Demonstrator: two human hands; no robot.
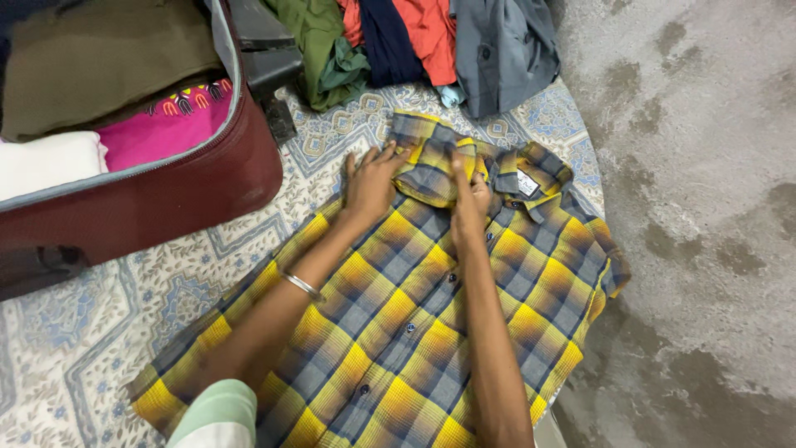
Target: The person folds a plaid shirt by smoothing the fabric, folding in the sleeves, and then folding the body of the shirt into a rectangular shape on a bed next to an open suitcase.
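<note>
A yellow and grey checked shirt [398,332] lies spread flat on a patterned bedsheet [99,332], its collar toward the far end. One sleeve [431,162] is folded across the chest just below the collar. My left hand [371,182] rests flat on the shirt at the sleeve's left edge, fingers spread. My right hand [470,199] presses on the folded sleeve, fingers bent over the cloth near the collar. A metal bangle [301,284] sits on my left wrist.
An open maroon suitcase [149,199] with pink, white and olive clothes inside lies at the left. A heap of green, red, navy and grey garments [423,46] sits beyond the shirt. Bare grey concrete floor [705,207] runs along the bed's right edge.
</note>
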